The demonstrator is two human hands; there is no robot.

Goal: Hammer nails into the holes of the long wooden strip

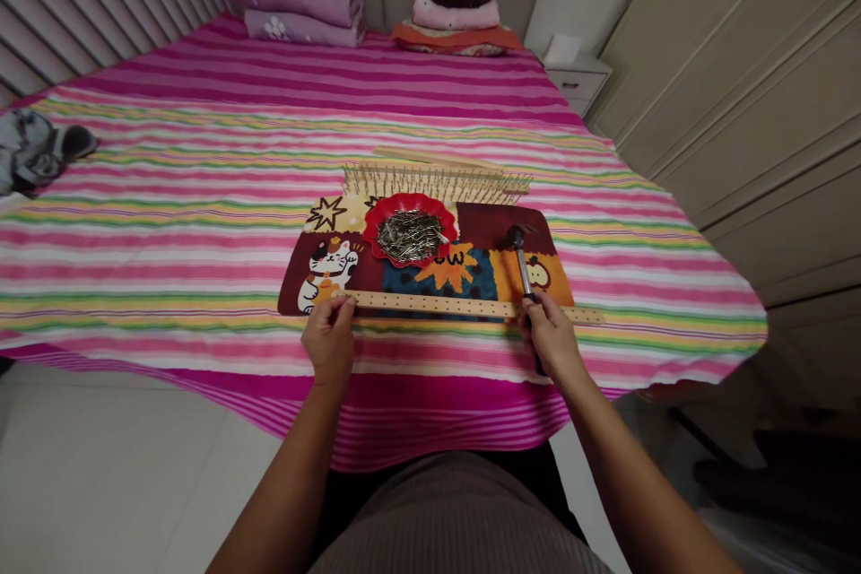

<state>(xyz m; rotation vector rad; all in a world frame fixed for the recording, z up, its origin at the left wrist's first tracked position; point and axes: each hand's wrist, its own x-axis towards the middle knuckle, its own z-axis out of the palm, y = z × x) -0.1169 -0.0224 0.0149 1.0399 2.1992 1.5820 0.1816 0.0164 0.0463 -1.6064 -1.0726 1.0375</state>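
Observation:
A long thin wooden strip [437, 304] dotted with rows of small dark holes or marks lies across the near edge of a patterned mat [296, 273]. My left hand [331, 336] pinches the strip's left end between thumb and fingers. My right hand [552, 334] is closed around the dark handle of a hammer [522, 265], whose head points away from me over the mat's right side. That hand rests by the strip's right part; whether it touches the wood I cannot tell. Behind the strip, a red scalloped bowl [371, 242] holds many loose metal nails [410, 236].
Beyond the mat lie wooden strips [444, 160] with many nails standing upright. A striped sheet [168, 215] covers the bed. Folded bedding [296, 4] and pillows [457, 16] sit at the far end, grey clothing [37, 148] at left, wardrobe doors [740, 108] at right.

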